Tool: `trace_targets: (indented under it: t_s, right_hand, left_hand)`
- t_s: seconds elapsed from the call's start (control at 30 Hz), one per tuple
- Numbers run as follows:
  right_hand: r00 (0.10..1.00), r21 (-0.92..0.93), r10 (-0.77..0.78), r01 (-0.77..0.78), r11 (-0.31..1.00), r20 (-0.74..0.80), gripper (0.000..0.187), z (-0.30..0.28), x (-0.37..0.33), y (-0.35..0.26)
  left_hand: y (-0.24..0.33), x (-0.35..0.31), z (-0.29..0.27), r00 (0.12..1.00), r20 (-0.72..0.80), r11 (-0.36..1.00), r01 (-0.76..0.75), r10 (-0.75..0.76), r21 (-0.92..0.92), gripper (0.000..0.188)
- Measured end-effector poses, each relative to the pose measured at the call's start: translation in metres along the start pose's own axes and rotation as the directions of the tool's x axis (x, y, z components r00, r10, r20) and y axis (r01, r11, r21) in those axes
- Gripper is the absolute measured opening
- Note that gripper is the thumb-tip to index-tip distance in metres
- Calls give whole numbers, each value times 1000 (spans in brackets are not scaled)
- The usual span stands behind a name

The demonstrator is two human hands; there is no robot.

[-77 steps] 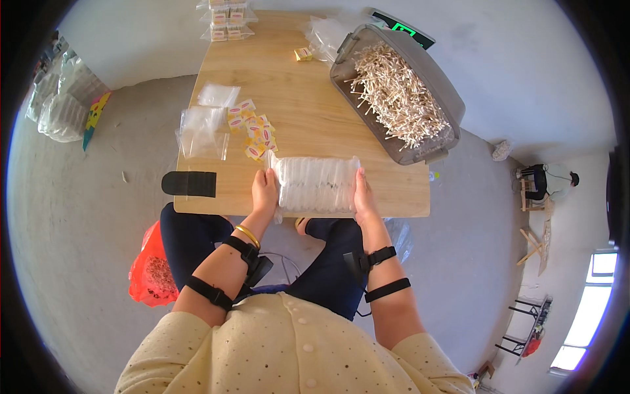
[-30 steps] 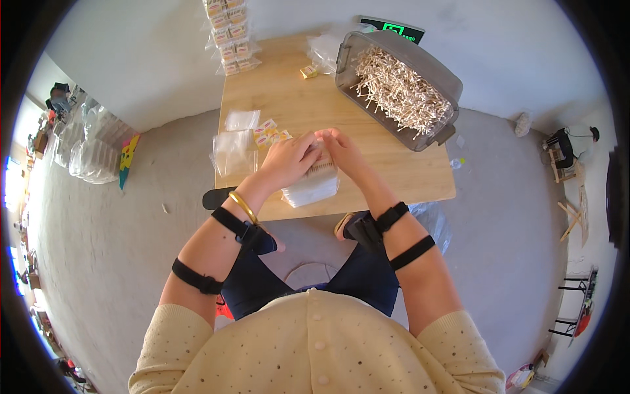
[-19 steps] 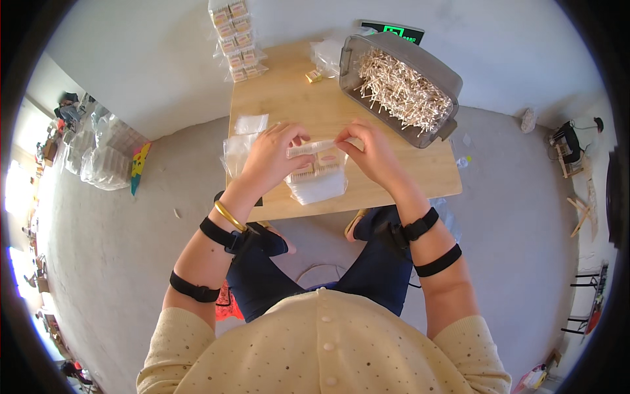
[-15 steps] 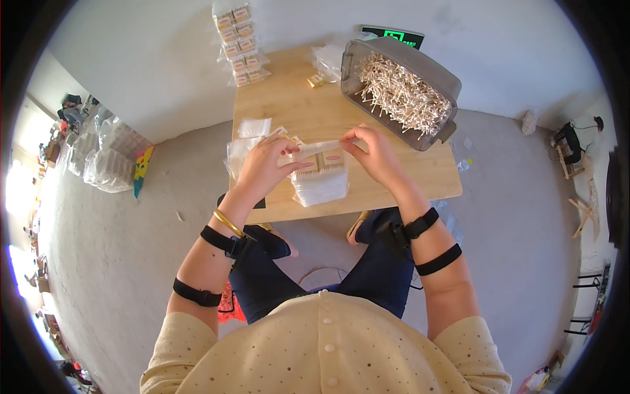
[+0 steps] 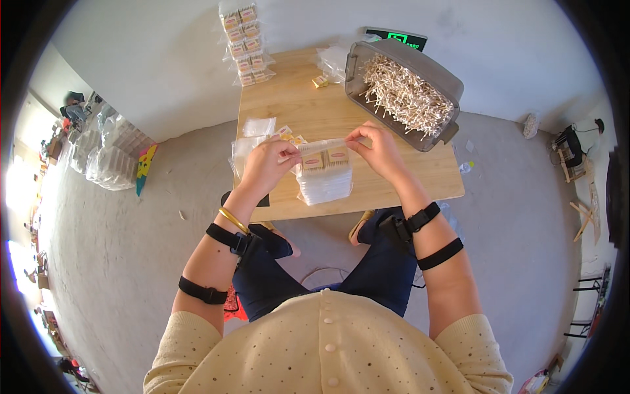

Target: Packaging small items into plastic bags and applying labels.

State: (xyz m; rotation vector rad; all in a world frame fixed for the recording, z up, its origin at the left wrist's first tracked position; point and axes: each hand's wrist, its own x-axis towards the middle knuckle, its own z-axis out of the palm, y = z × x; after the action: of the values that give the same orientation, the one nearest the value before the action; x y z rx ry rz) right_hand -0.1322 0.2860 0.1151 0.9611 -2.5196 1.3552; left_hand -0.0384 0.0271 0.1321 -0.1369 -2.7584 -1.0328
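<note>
Packed clear bag (image 5: 325, 187) near the front edge of a wooden table (image 5: 433, 172), its mouth drawn taut between two hands. The left hand (image 5: 266, 163) has thumb and fingers closed on the bag's upper left corner; the right hand (image 5: 377, 151) pinches its upper right corner. Whether the bag's base touches the wood cannot be told. Wood surface extends from the bag to the table's right edge; close on its left lie loose clear bags (image 5: 243, 147) and, just behind these, label cards (image 5: 286, 132). Two pale yellow labels (image 5: 313, 162) with red ovals show through the bag's top, their lettering too small to read. Similar labels mark stacked filled bags (image 5: 245, 48) at its left rear. To its right rear stands a grey bin (image 5: 438, 71) of cotton swabs (image 5: 403, 95), with a green-lit dark panel (image 5: 416, 41) beyond. Grey floor (image 5: 131, 262) surrounds the table; a pale wall (image 5: 157, 72) rises behind.
</note>
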Motion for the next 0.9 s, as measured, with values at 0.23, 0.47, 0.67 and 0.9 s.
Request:
trace_targets:
  t_s: [0.23, 0.47, 0.67, 0.9]
  right_hand:
    - [999, -25, 3, -2, 1000, 47, 14, 0, 1, 4]
    - [994, -24, 24, -22, 999, 104, 15, 4, 6, 1]
    - [993, 17, 67, -69, 997, 98, 12, 12, 8, 8]
    - [987, 53, 110, -117, 992, 113, 13, 10, 9, 9]
  left_hand:
    - [-5, 4, 3, 995, 24, 994, 99, -98, -46, 16]
    - [-7, 12, 0, 982, 118, 982, 162, -150, -98, 15]
    - [-6, 15, -1, 972, 153, 975, 196, -180, -102, 18]
    - [-1, 18, -1, 976, 150, 976, 177, -157, -124, 19]
